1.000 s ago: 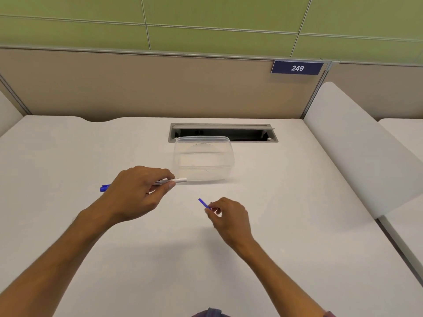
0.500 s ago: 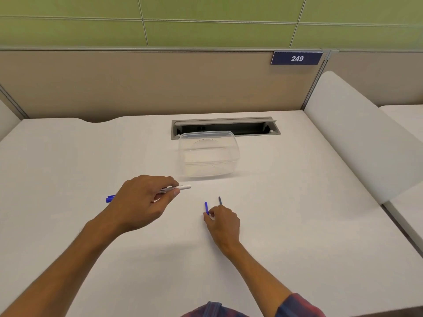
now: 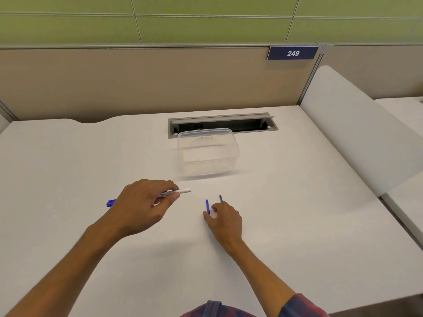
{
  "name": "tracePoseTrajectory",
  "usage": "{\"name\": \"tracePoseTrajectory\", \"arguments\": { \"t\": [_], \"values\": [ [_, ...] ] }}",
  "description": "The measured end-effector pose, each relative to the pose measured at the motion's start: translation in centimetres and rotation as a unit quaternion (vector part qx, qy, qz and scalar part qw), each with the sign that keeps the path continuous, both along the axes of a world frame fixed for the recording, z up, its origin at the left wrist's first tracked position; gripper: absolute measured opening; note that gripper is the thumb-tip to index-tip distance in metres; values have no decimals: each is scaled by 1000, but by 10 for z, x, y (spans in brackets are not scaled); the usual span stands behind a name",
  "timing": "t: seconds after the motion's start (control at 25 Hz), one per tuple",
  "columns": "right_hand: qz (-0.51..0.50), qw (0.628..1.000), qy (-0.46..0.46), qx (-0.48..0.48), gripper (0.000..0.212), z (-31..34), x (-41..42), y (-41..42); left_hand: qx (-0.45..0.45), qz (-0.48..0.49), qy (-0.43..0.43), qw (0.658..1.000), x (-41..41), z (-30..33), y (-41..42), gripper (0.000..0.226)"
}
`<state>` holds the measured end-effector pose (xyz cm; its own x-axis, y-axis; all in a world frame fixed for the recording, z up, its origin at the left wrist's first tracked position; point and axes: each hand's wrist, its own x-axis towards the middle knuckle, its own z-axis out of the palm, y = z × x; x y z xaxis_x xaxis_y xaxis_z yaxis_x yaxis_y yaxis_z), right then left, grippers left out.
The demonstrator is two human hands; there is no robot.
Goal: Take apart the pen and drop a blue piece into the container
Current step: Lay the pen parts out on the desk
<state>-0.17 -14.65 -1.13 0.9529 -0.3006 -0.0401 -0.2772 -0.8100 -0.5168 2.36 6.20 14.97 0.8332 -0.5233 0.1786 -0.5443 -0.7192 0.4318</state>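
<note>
Hands (image 3: 225, 217) low over the tabletop (image 3: 297, 225), well apart. Left hand (image 3: 142, 207) curled shut around the pen barrel (image 3: 180, 192), white open end poking out toward the right and slightly away, blue cap end (image 3: 111, 203) showing behind the hand at the left. Long axis of the barrel close to left-right across the tabletop, tilted a little. Right hand with fingers loosely spread, gripping nothing, thumb tip (image 3: 206, 216) just beside the near end of the small blue piece (image 3: 207, 206), index fingertip near a second, darker thin piece (image 3: 220, 198).

Both loose pieces out of the barrel and lying, apparently flat, on the tabletop; long axes pointing away from the body, roughly toward the clear plastic container (image 3: 207, 154). Container open and seemingly empty, standing farther back, just in front of the grey cable slot (image 3: 222, 124).

Step in hand, as judged: disassembly largely done, blue piece free but not yet dropped in. Next move likely a fine pinch on the bright blue piece, not the darker one beside it, then a short lift forward over the container rim and a release. Thin, flat-lying sliver, so probably awkward to pick off a smooth surface; some risk of rolling or of catching the neighbour too.
</note>
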Motion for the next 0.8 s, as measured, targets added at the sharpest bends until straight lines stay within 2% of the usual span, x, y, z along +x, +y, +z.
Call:
{"name": "tracePoseTrajectory", "arguments": {
  "t": [0.12, 0.24, 0.36, 0.44, 0.6, 0.68, 0.8],
  "values": [
    [-19, 992, -107, 57, 28, 29, -5, 2, 5, -1, 1, 1000, 1, -3, -1, 23],
    [78, 959, -253, 102, 34, 67, -13, 3, 23, -7, 23, 999, 4, -8, -6, 20],
    [181, 925, -335, 14, 37, 90, -20, -2, 23, -21, 56, 998, 5, -10, -16, 22],
    [231, 895, -379, -53, 25, 95, -20, -9, 7, -32, 78, 996, 4, -10, -23, 19],
    [291, 858, -405, -125, 13, 96, -12, -25, 20, -22, 97, 995, 4, -9, -21, 11],
    [289, 859, -401, -133, 10, 95, -8, -35, 28, 16, 93, 995, 8, -7, -12, 9],
    [276, 872, -376, -146, 14, 92, 0, -41, -58, 53, 143, 987, 13, -9, -1, 11]
  ]
}}
